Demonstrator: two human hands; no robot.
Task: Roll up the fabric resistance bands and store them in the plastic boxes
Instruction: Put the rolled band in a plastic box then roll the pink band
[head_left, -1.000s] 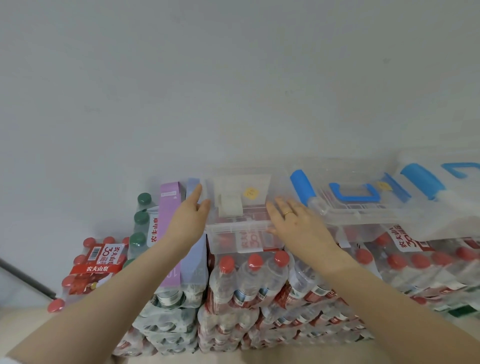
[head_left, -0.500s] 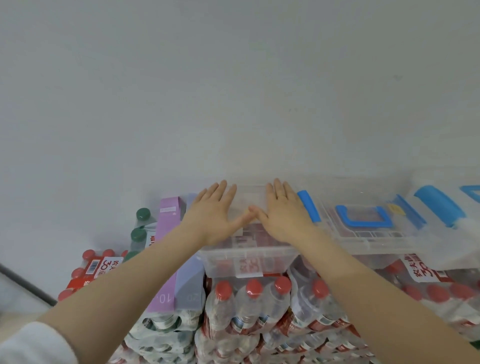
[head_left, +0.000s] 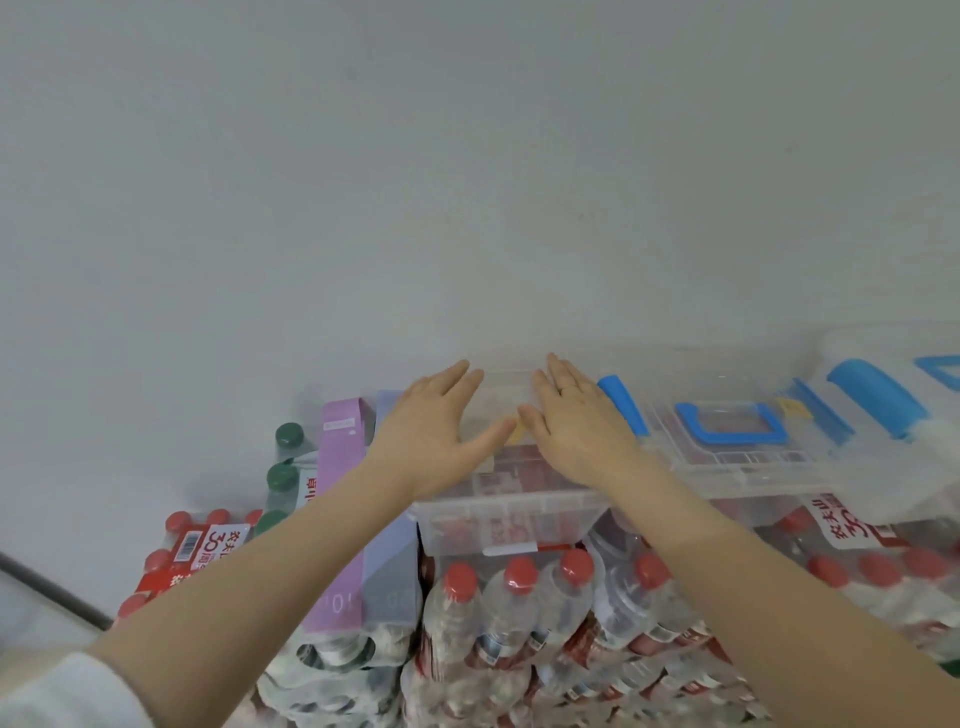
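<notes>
Both of your hands lie flat on the lid of the small clear plastic box, fingers straight and spread, gripping nothing. Your left hand covers the lid's left part and your right hand, with a ring on one finger, covers its right part; the two thumbs point toward each other and almost meet over the middle of the lid. The box sits on top of shrink-wrapped packs of red-capped water bottles, against the pale wall. Just to its left, two fabric resistance bands lie flat and unrolled over the stack: a lilac band and, beside it and touching the box's left wall, a grey-blue band, partly hidden under your left forearm. To the right of the small box stands a larger clear box with a blue handle and blue latches, and a further box with blue fittings is at the right edge. Green-capped bottles stand left of the lilac band.
</notes>
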